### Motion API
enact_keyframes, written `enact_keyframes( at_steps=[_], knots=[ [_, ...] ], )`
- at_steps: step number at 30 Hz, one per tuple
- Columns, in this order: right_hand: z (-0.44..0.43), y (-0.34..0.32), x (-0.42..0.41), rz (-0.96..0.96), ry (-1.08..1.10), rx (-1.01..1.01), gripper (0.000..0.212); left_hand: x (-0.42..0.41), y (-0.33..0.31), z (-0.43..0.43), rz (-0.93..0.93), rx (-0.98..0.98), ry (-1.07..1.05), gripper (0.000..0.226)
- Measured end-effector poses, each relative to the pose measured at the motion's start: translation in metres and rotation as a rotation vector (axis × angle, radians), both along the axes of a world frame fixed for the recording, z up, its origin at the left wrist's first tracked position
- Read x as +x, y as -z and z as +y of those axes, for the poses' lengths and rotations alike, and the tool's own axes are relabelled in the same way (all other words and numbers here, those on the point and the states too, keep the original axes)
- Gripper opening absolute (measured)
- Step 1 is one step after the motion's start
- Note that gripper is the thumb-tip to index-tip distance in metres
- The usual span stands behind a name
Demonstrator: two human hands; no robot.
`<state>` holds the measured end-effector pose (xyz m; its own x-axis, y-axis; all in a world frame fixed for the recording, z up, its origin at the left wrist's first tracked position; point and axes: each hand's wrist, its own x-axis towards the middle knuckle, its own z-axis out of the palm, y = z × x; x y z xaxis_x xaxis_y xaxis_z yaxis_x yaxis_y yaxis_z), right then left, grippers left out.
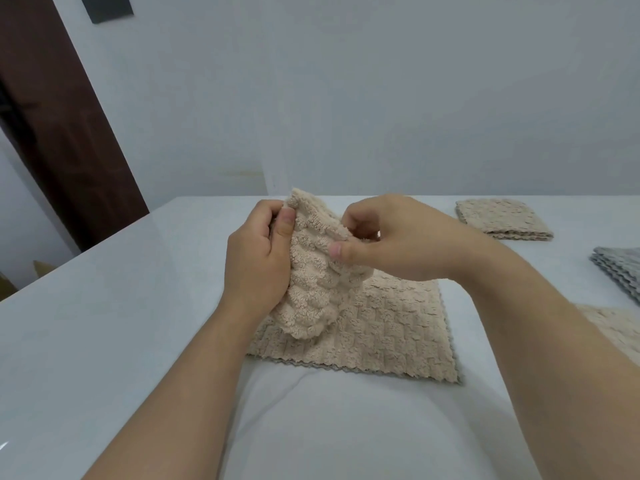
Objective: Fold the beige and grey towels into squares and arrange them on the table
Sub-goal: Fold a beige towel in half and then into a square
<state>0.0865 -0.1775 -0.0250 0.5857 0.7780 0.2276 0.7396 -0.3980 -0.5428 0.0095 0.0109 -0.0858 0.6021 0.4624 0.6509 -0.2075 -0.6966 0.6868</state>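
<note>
- the soft beige fluffy towel [377, 327] is in the middle of the frame, half flat on the white table [114, 323], half lifted up.
- the left hand [258, 251] pinches the lifted edge, thumb on top.
- the right hand [388, 237] pinches the same edge just beside it.
- to fold it well, line up the corners, lay the edge down, then pat it flat.
- a folded beige square towel [504, 218] sits at the upper right; grey towels [620, 271] are at the right edge.
</note>
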Motion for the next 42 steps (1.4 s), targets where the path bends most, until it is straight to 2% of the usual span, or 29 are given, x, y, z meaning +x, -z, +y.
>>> enact_keyframes(
  at_steps=[7, 12, 15, 20, 26, 30, 38, 42],
  knots=[
    [-0.008, -0.007, -0.002, -0.066, -0.041, -0.145, 0.035, 0.001, 0.000, 0.002, 0.015, -0.124, 0.082, 0.022],
    [-0.010, -0.011, -0.006, -0.018, -0.029, -0.133, 0.032, 0.003, 0.002, 0.006, 0.047, -0.145, 0.079, 0.025],
    [-0.014, -0.014, -0.005, 0.077, -0.013, -0.091, 0.027, 0.003, 0.003, 0.008, 0.069, -0.169, 0.080, 0.027],
    [-0.017, -0.015, -0.001, 0.254, -0.025, 0.095, 0.023, 0.006, 0.007, 0.006, 0.102, -0.201, 0.080, 0.027],
    [-0.011, -0.006, 0.005, 0.252, 0.075, 0.237, 0.012, 0.010, 0.010, 0.010, 0.117, -0.303, 0.077, 0.027],
    [-0.005, 0.000, 0.008, 0.182, 0.130, 0.309, 0.020, 0.011, 0.012, 0.010, 0.125, -0.394, 0.086, 0.028],
    [-0.004, 0.005, 0.016, 0.118, 0.180, 0.365, 0.024, 0.011, 0.008, 0.006, 0.168, -0.589, 0.154, 0.031],
    [-0.004, 0.007, 0.016, 0.071, 0.200, 0.319, 0.025, 0.010, 0.003, 0.003, 0.207, -0.731, 0.205, 0.032]
  ],
)
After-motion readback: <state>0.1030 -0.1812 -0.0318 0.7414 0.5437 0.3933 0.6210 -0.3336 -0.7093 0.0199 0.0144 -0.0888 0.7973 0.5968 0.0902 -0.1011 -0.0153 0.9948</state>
